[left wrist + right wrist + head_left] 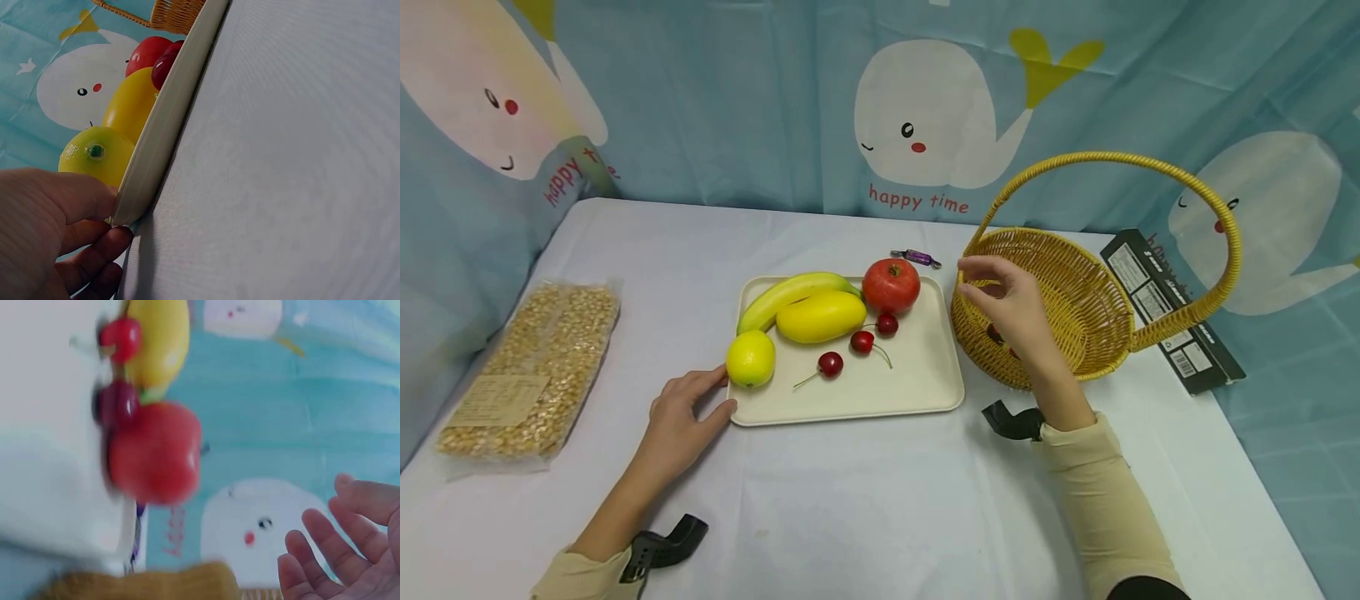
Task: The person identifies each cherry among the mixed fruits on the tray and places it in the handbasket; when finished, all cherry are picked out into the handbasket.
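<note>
My left hand [679, 429] touches the left edge and front-left corner of a cream tray [880, 398], with thumb and fingertips at the rim. A lemon [750, 359] sits close to those fingertips. Also on the tray are a banana [790, 297], a mango [822, 317], a red apple [891, 286] and three cherries [830, 364]. Over the left side of a wicker basket [1078, 300] is my right hand [1009, 307], fingers loosely bent. The right wrist view shows nothing in its fingers [337, 540]. Inside the basket, small dark red fruit [994, 333] shows partly behind that hand.
A clear bag of corn kernels [535, 367] lies at the left of the white table [865, 508]. Behind the tray is a small purple-wrapped item [916, 257]. A black box [1180, 317] lies right of the basket, whose tall handle [1228, 242] arches upward. A blue curtain [760, 108] hangs behind.
</note>
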Demonstrator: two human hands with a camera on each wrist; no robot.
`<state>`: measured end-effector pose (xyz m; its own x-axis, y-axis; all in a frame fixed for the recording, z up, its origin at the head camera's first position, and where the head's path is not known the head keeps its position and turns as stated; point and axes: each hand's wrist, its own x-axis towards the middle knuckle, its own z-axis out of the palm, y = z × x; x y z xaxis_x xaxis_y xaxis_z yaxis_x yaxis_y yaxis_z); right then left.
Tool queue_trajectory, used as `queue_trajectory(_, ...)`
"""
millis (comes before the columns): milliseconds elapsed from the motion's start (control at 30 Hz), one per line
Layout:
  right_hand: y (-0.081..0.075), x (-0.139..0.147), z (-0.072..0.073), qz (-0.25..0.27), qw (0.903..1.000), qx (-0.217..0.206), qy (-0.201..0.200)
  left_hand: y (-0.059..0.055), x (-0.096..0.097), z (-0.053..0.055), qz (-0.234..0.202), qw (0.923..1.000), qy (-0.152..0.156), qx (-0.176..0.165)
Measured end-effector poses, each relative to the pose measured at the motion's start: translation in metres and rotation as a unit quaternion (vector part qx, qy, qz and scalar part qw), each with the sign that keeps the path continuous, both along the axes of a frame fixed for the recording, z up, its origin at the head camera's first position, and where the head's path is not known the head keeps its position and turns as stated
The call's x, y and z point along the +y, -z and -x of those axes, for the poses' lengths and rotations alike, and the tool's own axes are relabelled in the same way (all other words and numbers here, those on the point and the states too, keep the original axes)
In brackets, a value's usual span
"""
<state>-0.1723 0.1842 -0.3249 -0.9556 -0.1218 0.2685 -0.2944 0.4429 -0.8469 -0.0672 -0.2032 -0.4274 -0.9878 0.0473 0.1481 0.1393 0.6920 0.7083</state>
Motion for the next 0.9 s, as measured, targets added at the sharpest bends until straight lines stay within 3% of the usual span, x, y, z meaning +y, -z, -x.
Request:
queue_trajectory(233,0.023,-0.034,0.001,-0.001,0.9977,-0.031,-0.061,0.002,0.001,-0.001,0.002,1.0000,0.001,-0.008)
queue_trajectory(467,0.049,-0.052,0.005,-0.078,0.9873,-0.079,-0.113,0.001,0.001,-0.002,0.006,1.0000,-0.001,-0.007)
queue_trajectory(667,0.056,-0.061,0.008,-0.100,0.9817,-0.091,-0.134,-0.002,0.002,-0.001,0.004,1.0000,-0.001,-0.005)
queue_trajectory(900,0.060,-0.065,0.009,-0.136,0.9766,-0.101,-0.133,-0.005,0.002,-0.001,0.005,1.0000,0.000,-0.004)
